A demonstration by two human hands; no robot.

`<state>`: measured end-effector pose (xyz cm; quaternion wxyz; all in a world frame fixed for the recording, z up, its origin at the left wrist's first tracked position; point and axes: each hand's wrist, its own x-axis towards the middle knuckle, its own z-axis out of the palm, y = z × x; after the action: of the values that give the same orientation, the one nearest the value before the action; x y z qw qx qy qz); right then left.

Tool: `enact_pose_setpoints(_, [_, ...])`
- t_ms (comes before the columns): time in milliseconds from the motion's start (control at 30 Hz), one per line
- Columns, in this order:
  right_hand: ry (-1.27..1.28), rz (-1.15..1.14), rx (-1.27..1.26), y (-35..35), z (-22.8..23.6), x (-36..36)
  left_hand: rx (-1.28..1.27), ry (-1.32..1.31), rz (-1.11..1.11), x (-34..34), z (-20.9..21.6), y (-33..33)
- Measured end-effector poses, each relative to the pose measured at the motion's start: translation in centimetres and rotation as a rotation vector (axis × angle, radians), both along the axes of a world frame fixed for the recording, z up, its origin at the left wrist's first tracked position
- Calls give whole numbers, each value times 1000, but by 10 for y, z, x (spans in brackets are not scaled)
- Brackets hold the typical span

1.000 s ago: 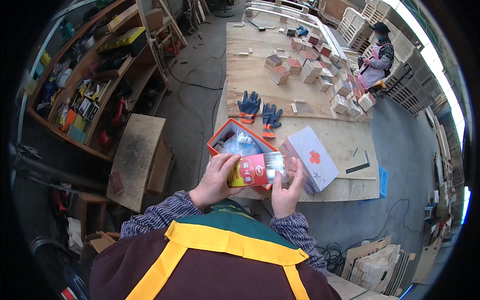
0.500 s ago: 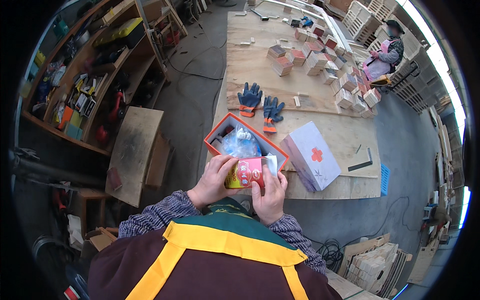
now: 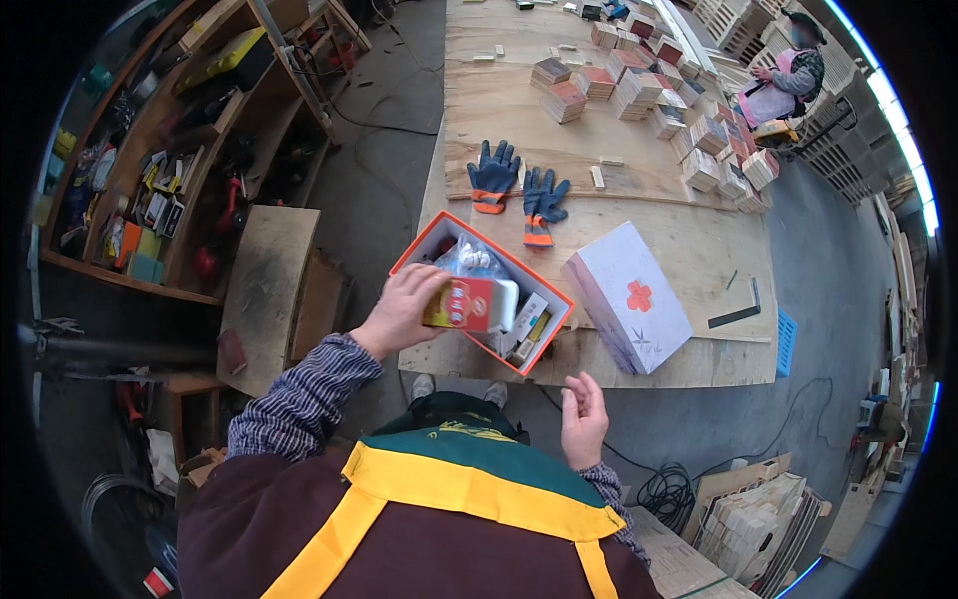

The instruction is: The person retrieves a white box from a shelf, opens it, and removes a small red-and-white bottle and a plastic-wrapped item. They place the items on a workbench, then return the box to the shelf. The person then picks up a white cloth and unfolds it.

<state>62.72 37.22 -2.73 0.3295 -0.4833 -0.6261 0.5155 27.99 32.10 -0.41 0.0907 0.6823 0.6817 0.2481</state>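
Note:
My left hand is closed on a small red and yellow carton, held over an orange-rimmed box. White material, perhaps an open flap, shows at the carton's right end. Inside the box lie a clear plastic bag with blue and white contents and some small packages. My right hand is off the table's near edge, holding nothing, its fingers extended. Right of the box rests a pale lid marked with a red cross.
Two dark blue and orange work gloves lie beyond the box on the plywood table. Stacks of wooden blocks stand farther back, with a black square at the right. Shelving is on the left; another person stands far right.
My right hand has let go of the carton and drawn back toward me, to the right. The left hand has shifted left with the carton, uncovering packages in the box.

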Motion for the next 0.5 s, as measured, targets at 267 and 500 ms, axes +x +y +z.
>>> enact_pose_setpoints(267, [-34,11,-76,20,-5,33,-222,108,-348,13,-32,70])
enact_pose_setpoints(500, [-72,37,-98,39,-18,54,-391,145,-445,22,-71,99])
